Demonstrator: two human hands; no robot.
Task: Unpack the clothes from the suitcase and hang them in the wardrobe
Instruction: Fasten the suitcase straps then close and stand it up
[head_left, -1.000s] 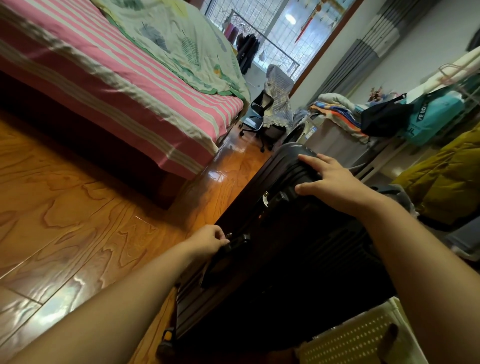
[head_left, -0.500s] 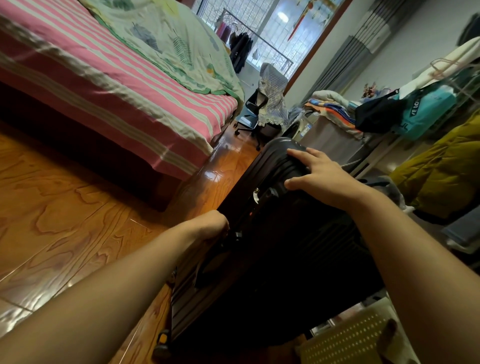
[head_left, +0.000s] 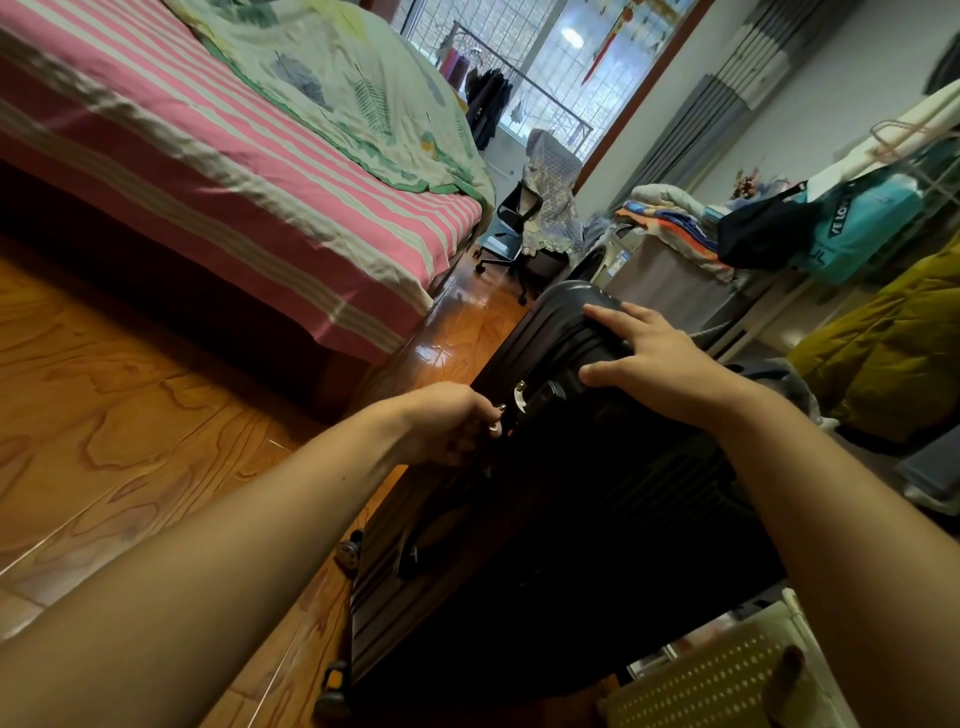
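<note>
**Zip pull travels up the suitcase edge**

Since a second ago the left hand (head_left: 457, 426) has slid along the side of the suitcase (head_left: 571, 493), from near the side handle toward the lock (head_left: 537, 397), and now sits just beside it. Its grip is closed, fingers curled around something small and shiny at the seam, most likely a zip pull; the pull itself is too small to make out clearly. The right hand (head_left: 654, 358) has stayed flat on the upper shell, fingers spread and straight, pressing down and holding nothing.

Judging by this, the step in hand is unzipping, so the task is barely begun: no clothes are out yet, and no wardrobe shows in the picture. Next the zip probably has to be run round the far corner, with the right hand steadying the shell, before the lid can be lifted.

That suitcase is dark, hard-shelled and ribbed, lying on the glossy wooden floor (head_left: 130, 441) between the bed (head_left: 234, 182) and a cluttered side of the room. It looks closed. Small wheels (head_left: 348, 551) show at its near end.
</note>
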